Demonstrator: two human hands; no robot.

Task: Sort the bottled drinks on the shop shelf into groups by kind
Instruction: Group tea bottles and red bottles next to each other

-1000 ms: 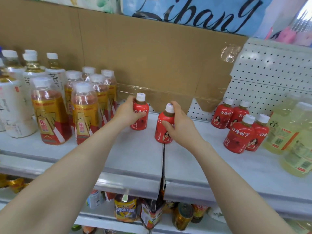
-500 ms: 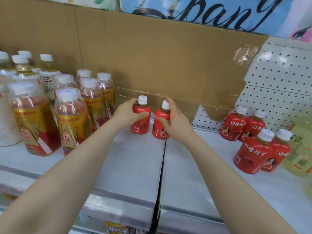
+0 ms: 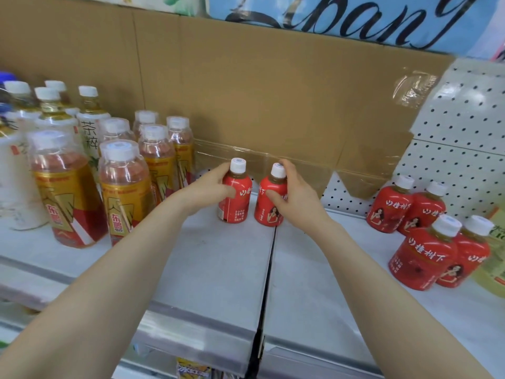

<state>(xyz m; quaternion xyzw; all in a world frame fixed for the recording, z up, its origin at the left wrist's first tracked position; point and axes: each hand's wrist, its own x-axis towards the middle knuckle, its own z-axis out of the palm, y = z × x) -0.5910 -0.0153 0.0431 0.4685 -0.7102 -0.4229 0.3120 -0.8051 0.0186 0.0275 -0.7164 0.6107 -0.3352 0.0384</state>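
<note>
2 small red bottles [image 3: 237,206] now stand side by side, further back on the shelf [image 3: 213,269] than before, my left hand [image 3: 210,188] and right hand [image 3: 296,196] each curled round 1 (the 4 matching bottles [image 3: 420,258] sit well apart, rightward), so grouping stays unfinished.

You get bright, even light with only faint shadows on the pale grey metal shelf [image 3: 218,269]. Glare streaks the clear tape [image 3: 412,88] on the brown cardboard backing [image 3: 273,91]. Edges bow, and the tall amber-filled plastic bottles [image 3: 65,187] at left look soft.
</note>
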